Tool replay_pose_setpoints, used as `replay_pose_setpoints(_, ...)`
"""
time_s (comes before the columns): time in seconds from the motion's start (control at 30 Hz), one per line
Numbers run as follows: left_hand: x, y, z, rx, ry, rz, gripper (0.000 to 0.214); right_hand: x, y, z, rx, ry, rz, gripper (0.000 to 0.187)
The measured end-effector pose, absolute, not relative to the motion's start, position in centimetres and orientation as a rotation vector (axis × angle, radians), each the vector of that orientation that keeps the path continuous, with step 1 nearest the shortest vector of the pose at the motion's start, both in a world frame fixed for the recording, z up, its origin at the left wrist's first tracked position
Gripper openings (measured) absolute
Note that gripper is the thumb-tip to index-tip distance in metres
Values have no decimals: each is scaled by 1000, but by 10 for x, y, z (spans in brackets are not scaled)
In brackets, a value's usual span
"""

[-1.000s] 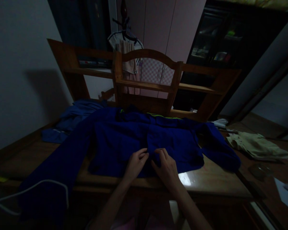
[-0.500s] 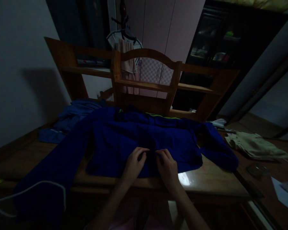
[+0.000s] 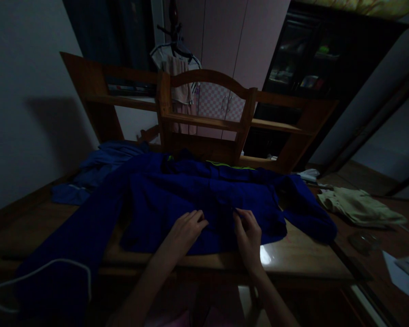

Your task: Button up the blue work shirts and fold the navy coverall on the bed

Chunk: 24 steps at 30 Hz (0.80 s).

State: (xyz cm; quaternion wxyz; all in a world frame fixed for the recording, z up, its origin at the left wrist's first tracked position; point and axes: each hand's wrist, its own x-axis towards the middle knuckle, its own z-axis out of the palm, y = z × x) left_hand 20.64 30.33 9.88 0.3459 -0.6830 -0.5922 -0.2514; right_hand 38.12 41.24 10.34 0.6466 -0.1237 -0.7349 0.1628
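Our left hand (image 3: 186, 229) rests, grip loose, on the dark blue cloth jacket (image 3: 177, 190) across the dim, glossy wooden bench (image 3: 300, 254); our right hand (image 3: 248, 232) pinches its fabric.

Jacket spread across the table, hands at its near edge

The jacket (image 3: 197, 200) lies flat on the table (image 3: 303, 259) in the middle of the frame, one sleeve trailing off the lower left. On its near hem rests the left hand (image 3: 184, 231); just to its right, the right hand (image 3: 248, 234) nips the cloth. Behind stands a wooden shelf unit (image 3: 204, 118), with a crumpled garment (image 3: 98, 168) at centre left, a folded cloth (image 3: 357, 206) at right and a cabinet (image 3: 303, 59) at upper right.
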Motion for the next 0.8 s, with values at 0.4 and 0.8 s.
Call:
replay_pose_setpoints(0.4, 216, 321, 78, -1859, -1660, -1291, 12, 376, 411, 103, -206, -1752, 253, 17)
replay_pose_setpoints(0.8, 231, 327, 80, -1739, -1713, -1711, 4, 372, 407, 103, -99, -1969, 357, 15)
